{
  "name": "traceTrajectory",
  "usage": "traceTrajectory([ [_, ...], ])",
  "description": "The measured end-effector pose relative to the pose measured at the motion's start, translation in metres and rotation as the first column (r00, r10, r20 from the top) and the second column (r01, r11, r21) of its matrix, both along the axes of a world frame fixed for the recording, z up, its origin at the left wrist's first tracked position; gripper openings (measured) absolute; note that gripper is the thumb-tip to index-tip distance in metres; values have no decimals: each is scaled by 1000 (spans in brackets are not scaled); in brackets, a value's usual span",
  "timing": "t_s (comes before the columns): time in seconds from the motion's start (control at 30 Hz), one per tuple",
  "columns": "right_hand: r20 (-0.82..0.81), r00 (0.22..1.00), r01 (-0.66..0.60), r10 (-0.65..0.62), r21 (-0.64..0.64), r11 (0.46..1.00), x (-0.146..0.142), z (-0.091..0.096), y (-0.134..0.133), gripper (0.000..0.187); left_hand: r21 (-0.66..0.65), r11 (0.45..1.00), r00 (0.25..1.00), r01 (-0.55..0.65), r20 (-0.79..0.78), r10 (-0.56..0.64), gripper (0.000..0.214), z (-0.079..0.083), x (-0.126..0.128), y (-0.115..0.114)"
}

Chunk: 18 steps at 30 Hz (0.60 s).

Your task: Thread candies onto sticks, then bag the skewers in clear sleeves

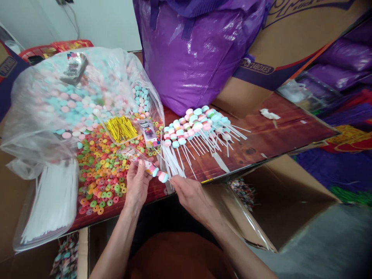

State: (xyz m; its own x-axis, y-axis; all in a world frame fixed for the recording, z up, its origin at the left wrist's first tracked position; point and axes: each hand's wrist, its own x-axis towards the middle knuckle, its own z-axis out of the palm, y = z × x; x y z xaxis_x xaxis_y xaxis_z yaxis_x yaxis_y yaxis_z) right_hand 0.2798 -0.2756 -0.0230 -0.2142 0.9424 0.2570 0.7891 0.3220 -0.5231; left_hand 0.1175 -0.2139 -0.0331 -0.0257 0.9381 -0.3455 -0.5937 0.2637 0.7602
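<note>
In front of me, my left hand [137, 181] pinches a small clear printed plastic bag [132, 154]. My right hand [188, 193] grips the stick end of a candy skewer [163, 177], whose pink and blue candies point left into the bag's mouth. Part of the skewer seems to lie inside the bag, with the last candies outside. Just beyond my hands is a pile of similar candy skewers [188, 130], white sticks toward me. A tray of gold twist ties [121, 129] and a stack of printed bags [148, 133] sit behind my left hand.
Gummy rings [104, 174] cover the table's left part. A big clear bag of pastel candies [72, 104] stands behind them, and a tub of white sticks [52, 201] at left. A purple sack [200, 58] stands at the back. Below the table edge is an open cardboard box [279, 201].
</note>
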Motion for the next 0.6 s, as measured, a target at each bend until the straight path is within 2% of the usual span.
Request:
traceTrajectory([
  [0.1, 71, 997, -17, 9, 115, 993, 2, -4, 4, 31, -1, 999, 998, 50, -34, -50, 41, 2, -2, 0],
  [0.2, 115, 993, -41, 24, 155, 987, 5, -6, 6, 30, -12, 997, 996, 78, -50, -78, 41, 4, -6, 2],
  [0.33, 92, 996, -8, -4, 133, 991, 5, -6, 4, 30, -6, 996, 994, 84, -66, -84, 41, 4, -5, 2],
  [0.47, 44, 999, 23, -28, 105, 994, -9, -11, 5, 31, 2, 995, 992, 103, -71, -103, 40, 4, 3, -3],
  [0.6, -63, 996, 73, -70, 53, 996, -20, -8, 9, 29, -7, 993, 992, 117, -36, -117, 39, 5, 4, -4],
])
